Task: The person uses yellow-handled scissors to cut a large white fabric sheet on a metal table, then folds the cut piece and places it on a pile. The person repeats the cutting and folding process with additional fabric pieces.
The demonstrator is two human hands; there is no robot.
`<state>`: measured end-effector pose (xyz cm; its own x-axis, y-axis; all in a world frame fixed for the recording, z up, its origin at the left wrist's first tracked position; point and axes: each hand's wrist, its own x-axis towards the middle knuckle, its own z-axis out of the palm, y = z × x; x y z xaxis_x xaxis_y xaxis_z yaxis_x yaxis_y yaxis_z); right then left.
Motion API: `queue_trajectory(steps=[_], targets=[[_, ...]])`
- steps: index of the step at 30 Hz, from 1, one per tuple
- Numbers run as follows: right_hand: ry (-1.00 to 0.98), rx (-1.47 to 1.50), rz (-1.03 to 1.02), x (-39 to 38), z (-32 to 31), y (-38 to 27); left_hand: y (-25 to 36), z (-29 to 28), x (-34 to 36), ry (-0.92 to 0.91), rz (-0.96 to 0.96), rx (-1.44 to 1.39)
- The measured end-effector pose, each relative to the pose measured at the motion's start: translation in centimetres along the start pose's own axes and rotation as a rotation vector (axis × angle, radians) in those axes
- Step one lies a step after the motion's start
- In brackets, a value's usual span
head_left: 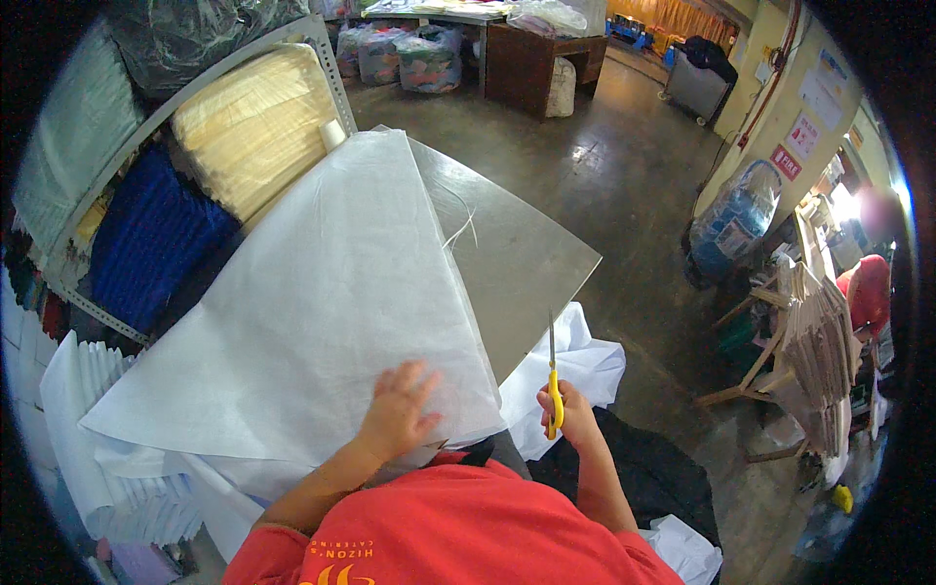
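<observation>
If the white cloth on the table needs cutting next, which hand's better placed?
Right, I'd judge. The right hand holds the yellow-handled scissors, just right of the white cloth. The left hand is spread over it without a tool, so seems better suited to steadying.

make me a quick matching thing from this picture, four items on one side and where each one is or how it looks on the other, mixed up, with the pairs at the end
Column one
1. scissors
2. white sheet
3. left hand
4. dark blue stack

Column two
A. partly covering the grey tabletop
B. in the metal rack
C. held in the right hand
D. open, fingers spread

Pairs: 1-C, 2-A, 3-D, 4-B
</observation>
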<state>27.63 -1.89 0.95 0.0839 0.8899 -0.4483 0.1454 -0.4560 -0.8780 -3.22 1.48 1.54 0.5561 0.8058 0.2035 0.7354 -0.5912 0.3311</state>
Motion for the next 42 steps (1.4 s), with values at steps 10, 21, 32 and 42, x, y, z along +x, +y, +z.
queue_trajectory(steps=[10,21,32,42], targets=[[-0.030,0.025,-0.016,0.2,0.3,1.2,-7.5,-1.9,-4.0,-0.096,-0.596,0.214],[-0.161,-0.038,-0.105,0.3,0.9,-0.3,-5.7,-2.6,-3.1,-0.018,-0.407,0.251],[-0.262,-0.058,-0.211,3.2,3.2,-4.5,2.7,0.0,1.5,0.015,0.261,-0.138],[-0.485,-0.162,-0.067,3.9,3.4,-6.1,2.2,-1.1,0.6,0.279,0.305,-0.176]])
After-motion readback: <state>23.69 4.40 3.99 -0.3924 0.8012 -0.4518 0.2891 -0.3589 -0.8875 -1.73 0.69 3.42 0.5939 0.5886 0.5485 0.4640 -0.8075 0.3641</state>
